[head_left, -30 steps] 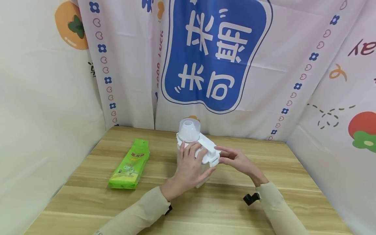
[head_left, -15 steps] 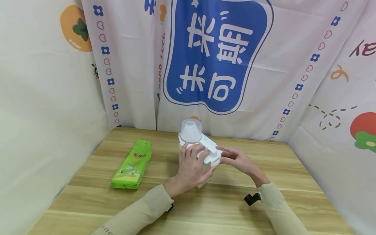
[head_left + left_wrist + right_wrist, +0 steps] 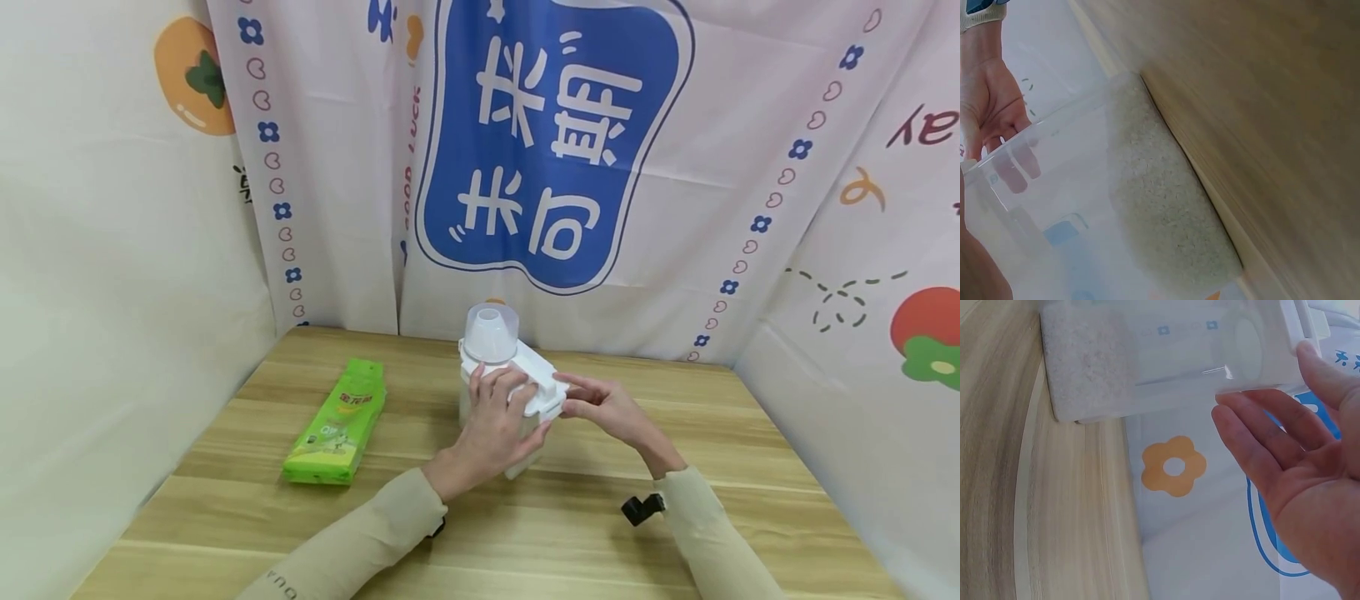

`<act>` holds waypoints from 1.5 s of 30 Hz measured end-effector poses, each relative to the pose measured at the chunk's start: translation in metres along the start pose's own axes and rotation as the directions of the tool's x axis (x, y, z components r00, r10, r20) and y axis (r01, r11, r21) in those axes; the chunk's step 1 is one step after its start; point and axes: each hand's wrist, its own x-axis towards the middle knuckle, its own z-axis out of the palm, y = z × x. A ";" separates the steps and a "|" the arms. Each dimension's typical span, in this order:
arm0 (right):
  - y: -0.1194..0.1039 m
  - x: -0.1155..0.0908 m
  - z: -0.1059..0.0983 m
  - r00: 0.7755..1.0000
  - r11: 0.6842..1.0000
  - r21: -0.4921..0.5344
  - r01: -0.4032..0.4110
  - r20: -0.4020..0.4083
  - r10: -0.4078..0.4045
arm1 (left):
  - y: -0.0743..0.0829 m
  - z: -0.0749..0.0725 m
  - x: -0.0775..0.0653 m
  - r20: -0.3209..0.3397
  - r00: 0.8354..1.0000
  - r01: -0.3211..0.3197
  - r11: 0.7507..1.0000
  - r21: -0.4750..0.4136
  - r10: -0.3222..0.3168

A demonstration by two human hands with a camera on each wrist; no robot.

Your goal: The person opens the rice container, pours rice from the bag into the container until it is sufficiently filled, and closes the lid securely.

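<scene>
A clear rice container (image 3: 1147, 194) with a white lid stands on the table, and pale rice fills its lower part. On the far end of the lid sits a clear and white measuring cup (image 3: 491, 337). My left hand (image 3: 491, 429) grips the lid from above, fingers bent over its top and thumb at the near side. My right hand (image 3: 611, 412) pinches the small flap (image 3: 553, 407) at the lid's right end. In the right wrist view, its thumb touches the lid's edge and its fingertips reach the container wall.
A green printed packet (image 3: 337, 425) lies on the left of the wooden table (image 3: 600, 533). Printed cloth (image 3: 675, 208) hangs behind the table and along both sides. A black wrist camera (image 3: 642, 508) is strapped below the right sleeve.
The head view has shifted slightly. Both hands stay on the lid, and the flap under the right fingers appears to have risen slightly. The packet lies where it was.
</scene>
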 end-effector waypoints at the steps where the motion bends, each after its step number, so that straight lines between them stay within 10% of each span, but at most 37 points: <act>1: 0.000 0.000 0.000 1.000 1.000 -0.002 0.001 -0.004 -0.001 | 0.000 0.000 0.000 -0.001 1.000 -0.002 1.000 0.002 0.002; 30: 0.006 0.000 -0.009 0.996 1.000 -0.014 0.005 -0.094 -0.006 | 0.014 0.016 0.010 -0.014 0.998 0.055 0.996 0.075 -0.054; 45: 0.007 0.003 -0.022 0.996 1.000 -0.006 -0.028 -0.086 0.028 | 0.014 0.009 0.022 0.126 0.988 0.078 0.991 0.112 -0.092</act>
